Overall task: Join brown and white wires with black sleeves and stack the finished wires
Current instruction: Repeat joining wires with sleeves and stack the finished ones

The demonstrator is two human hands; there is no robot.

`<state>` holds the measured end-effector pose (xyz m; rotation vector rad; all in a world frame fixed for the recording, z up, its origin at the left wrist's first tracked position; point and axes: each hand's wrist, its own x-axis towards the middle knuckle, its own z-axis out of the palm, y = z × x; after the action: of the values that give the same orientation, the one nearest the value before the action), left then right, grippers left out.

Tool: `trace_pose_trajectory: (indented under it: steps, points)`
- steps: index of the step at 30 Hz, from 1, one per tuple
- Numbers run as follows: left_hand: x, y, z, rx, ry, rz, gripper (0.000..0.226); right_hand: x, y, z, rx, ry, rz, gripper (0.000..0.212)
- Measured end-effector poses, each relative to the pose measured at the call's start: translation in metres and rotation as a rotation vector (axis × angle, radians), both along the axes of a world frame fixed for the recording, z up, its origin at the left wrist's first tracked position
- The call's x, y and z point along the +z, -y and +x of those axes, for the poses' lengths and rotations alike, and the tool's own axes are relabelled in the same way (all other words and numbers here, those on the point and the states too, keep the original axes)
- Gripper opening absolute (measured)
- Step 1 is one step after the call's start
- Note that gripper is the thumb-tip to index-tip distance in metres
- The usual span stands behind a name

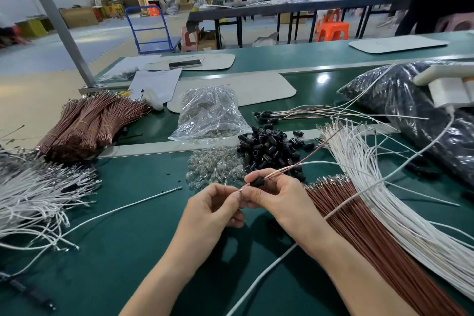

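Black sleeve [257, 182] is gripped by the right hand [277, 196], fingers curled round it. A brown wire [302, 160] is threaded through it and runs up and right over the sleeve pile [272, 147]. The wire's end is pinched by the left hand [218, 206], just beside the sleeve. Both are held above the green table [128, 238], in front of the clear bulbs [215, 167]. Whether a white wire is paired in cannot be told.

Risks, judged:
- Very little wire is held in the left pinch, so the end could be lost and pulled back into the sleeve.
- The terminal could be bent if the sleeve is forced on tilted.
- The trailing wire could be snagged on the loose white wires [372, 177] or brown wires [364, 218] beside the right forearm, and strands dragged out.
- Finished wires [295, 113] are stacked well apart at the back. A reach over the sleeve pile is needed, and sleeves could be scattered.
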<state>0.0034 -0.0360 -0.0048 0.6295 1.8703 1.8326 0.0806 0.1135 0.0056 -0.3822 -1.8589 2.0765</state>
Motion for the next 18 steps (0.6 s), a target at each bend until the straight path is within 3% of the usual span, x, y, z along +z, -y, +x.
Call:
trace_pose_trajectory:
  steps: [18]
  points:
    - [-0.0077, -0.0001, -0.0019, -0.027, -0.091, -0.057, 0.008, 0.0006, 0.0014, -0.0007, -0.012, -0.031, 0.008, 0.016]
